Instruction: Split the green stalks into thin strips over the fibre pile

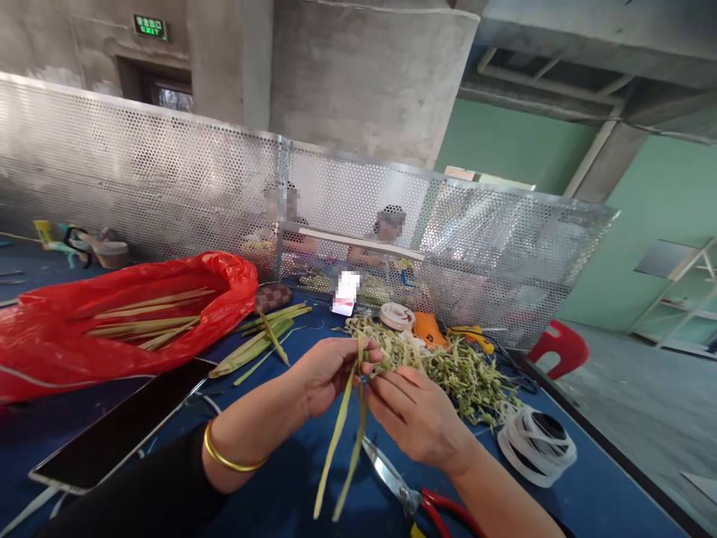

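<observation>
Pinched between my two hands at the middle of the view is a long, flat yellow-green leaf strip point(339, 441). Two of its ends hang down over the blue tabletop. My left hand point(328, 373), with a gold bangle at the wrist, grips it near the top with thumb and fingers. From the right, my right hand point(417, 411) closes on the same piece, its fingertips partly hidden. Just behind the hands spreads a pile of small knotted leaf pieces point(470, 377). Scissors with red handles point(403, 489) lie below my right hand.
On the left, a red plastic bag point(224, 280) holds long dry strips, beside a dark tablet point(123, 426). Loose leaves point(252, 351) lie nearby. A lit phone point(346, 293) leans against a perforated metal screen point(184, 164). A white ribbon roll point(535, 448) stands right. People sit beyond the screen.
</observation>
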`<state>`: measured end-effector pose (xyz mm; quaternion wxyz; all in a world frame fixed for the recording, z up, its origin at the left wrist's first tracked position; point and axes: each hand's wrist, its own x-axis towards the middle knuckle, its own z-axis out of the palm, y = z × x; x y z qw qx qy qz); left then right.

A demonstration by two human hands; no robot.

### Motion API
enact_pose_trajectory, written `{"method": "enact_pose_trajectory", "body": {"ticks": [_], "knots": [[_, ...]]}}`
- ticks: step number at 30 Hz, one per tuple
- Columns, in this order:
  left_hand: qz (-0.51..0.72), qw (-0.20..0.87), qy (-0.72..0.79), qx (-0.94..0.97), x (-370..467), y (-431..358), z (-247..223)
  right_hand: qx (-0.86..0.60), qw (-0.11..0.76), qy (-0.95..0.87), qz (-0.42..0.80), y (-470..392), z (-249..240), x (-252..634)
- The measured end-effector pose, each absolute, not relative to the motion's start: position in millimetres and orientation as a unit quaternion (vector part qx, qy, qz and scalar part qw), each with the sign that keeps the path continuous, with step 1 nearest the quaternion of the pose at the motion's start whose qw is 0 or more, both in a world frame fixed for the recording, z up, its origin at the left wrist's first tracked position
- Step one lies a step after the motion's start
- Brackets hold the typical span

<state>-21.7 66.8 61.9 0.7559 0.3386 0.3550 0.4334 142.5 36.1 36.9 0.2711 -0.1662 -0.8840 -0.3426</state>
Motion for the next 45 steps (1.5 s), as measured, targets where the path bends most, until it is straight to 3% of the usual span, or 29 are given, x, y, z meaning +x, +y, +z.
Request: {"method": "enact_pose_trajectory", "body": {"ticks": [5,11,14,16,19,22,25,40,45], "knots": [[0.468,0.727,0.359,0.352,-20,67,59,-0.194,0.351,-0.872,-0.280,34,37,145],[0.466,0.722,0.380,0.341,-14,63,54,-0.189,0.308,-0.878,-0.314,22,32,132],[0.462,0.712,0.384,0.363,-11,60,51,-0.197,0.370,-0.865,-0.276,17,34,128],[0.463,0.698,0.383,0.389,-10,58,51,-0.247,0.469,-0.826,-0.193,17,39,131],[0.465,0.689,0.364,0.419,-10,57,54,-0.393,0.591,-0.704,0.030,24,46,137],[0.480,0.691,0.333,0.426,-10,55,57,-0.467,0.638,-0.554,0.260,34,46,138],[0.492,0.688,0.326,0.423,-11,54,58,-0.459,0.644,-0.493,0.363,42,41,134],[0.476,0.697,0.325,0.426,-10,53,56,-0.483,0.636,-0.520,0.303,41,32,129],[0.512,0.665,0.338,0.426,-10,57,52,-0.485,0.650,-0.547,0.209,32,28,127]]}}
